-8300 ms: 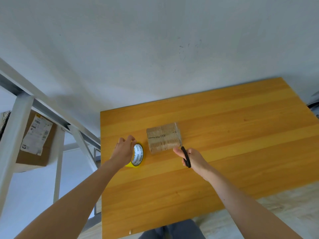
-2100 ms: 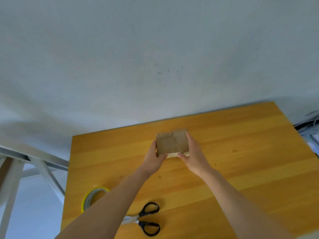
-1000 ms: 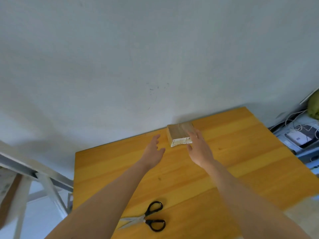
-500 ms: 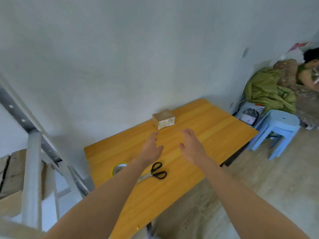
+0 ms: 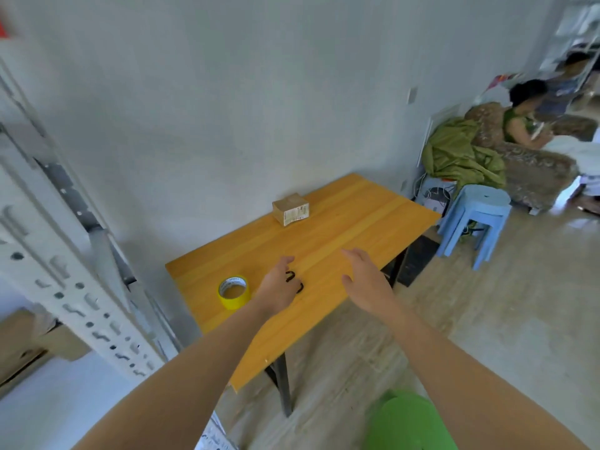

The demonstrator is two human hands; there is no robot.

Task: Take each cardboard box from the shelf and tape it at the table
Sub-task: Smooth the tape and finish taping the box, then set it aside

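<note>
In the head view, the small brown cardboard box [image 5: 291, 209] is sitting just above the centre of the frame, at the far edge of the orange wooden bench [image 5: 357, 222] close to the grey wall. It is looking light and stiff, with a white label on its near side. Any taped faces would probably be a little slick, so the surest hold would be on two opposite bare side walls. The left grip [image 5: 280, 289] is hanging loosely curled and holding nothing, over the handles of the black scissors [image 5: 300, 287]; whether it is touching them I cannot tell. The right grip [image 5: 362, 277] is spreading wide and empty over the bench's near edge. The yellow roll of tape [image 5: 233, 292] is lying just left of the left grip. Two seconds ago both were clasping the box. Now they are well apart from it and drawing back, with the view pulling away. More of the white metal shelf [image 5: 65, 271] and another brown carton [image 5: 29, 339] is showing at the lower left, probably bulkier and wanting both grips.
</note>
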